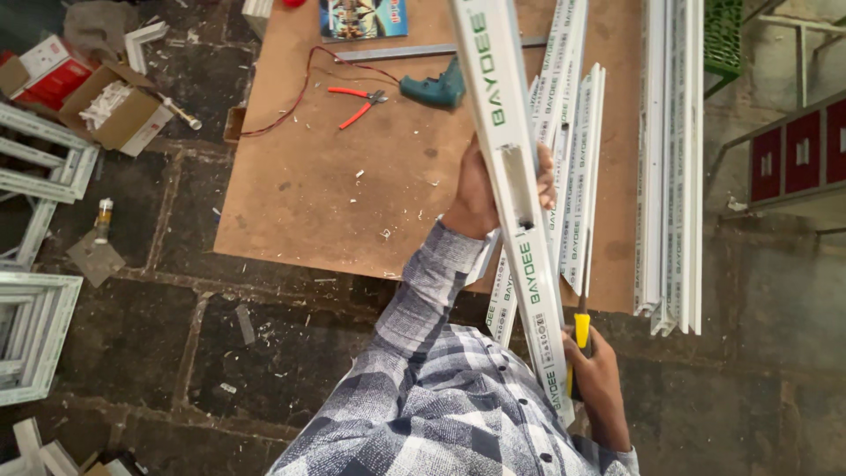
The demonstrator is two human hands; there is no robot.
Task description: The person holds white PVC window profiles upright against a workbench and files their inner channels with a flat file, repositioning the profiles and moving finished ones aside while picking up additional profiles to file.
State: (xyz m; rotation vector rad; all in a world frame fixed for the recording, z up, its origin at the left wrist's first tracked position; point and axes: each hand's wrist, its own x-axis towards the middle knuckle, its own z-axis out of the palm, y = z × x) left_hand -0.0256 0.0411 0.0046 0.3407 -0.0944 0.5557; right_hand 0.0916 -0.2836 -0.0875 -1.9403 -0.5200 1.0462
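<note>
Left hand point(476, 189) clamped mid-length on the white window profile point(515, 176), slanting from 12 to 5 o'clock above the desk point(352, 176). Right hand point(595, 366) gripping a yellow-handled screwdriver point(582, 330) beside its lower end. Probably stiff, light, slick; best grasped mid-length.

The long frame bar point(515, 176) sits in the left fingers point(545, 172), above the surface point(352, 194). Left of those fingers lie the pliers point(357, 101) and drill point(434, 90). Right of them lie more bars point(670, 159). The right fingers point(592, 348) grip a screwdriver point(582, 330) beside the bar.
</note>
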